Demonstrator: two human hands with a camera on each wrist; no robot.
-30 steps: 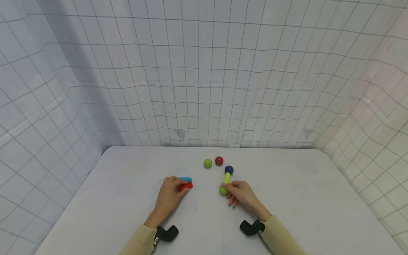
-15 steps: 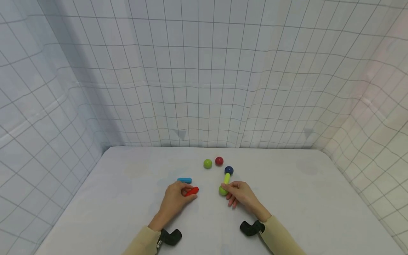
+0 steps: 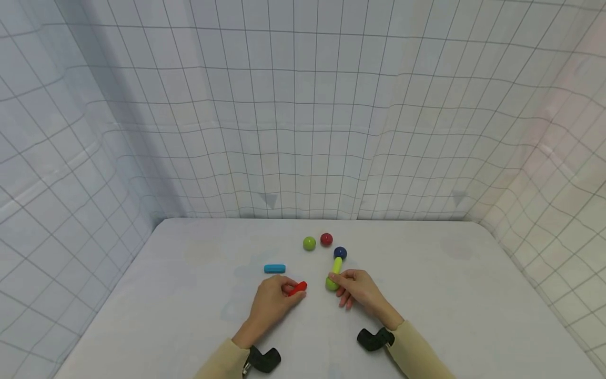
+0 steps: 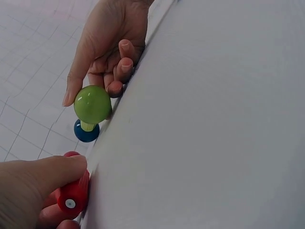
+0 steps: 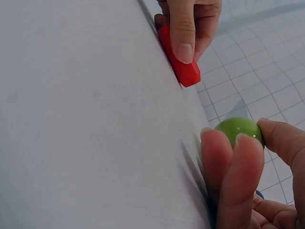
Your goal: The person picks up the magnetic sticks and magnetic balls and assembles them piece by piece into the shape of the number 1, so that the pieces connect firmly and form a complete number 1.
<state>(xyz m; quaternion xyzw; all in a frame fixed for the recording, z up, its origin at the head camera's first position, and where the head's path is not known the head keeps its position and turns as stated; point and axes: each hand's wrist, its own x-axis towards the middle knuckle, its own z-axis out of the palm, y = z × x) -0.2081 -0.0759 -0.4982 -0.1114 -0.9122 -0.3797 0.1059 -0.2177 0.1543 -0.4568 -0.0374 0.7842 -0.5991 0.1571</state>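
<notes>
My left hand [image 3: 273, 304] pinches a red stick [image 3: 298, 288] between thumb and fingers, low over the white table. One end of that stick bears a round silvery spot, seen in the left wrist view. My right hand [image 3: 362, 292] pinches a green ball [image 5: 238, 129] at the near end of a yellow-green stick [image 3: 337, 265]. A dark blue ball [image 3: 340, 253] sits at the stick's far end, so the three form a dumbbell shape. A short gap separates the red stick from the green ball.
A light blue stick [image 3: 274, 269] lies on the table [image 3: 199, 295] beyond my left hand. Farther back are a second green ball [image 3: 309, 243] and a dark red ball [image 3: 326, 239]. White gridded cloth [image 3: 303, 131] hangs behind and at both sides.
My left hand has drawn the red stick away from the blue stick, rightward and nearer to me, and its angle has turned. The right hand has stayed in place with its pieces.
</notes>
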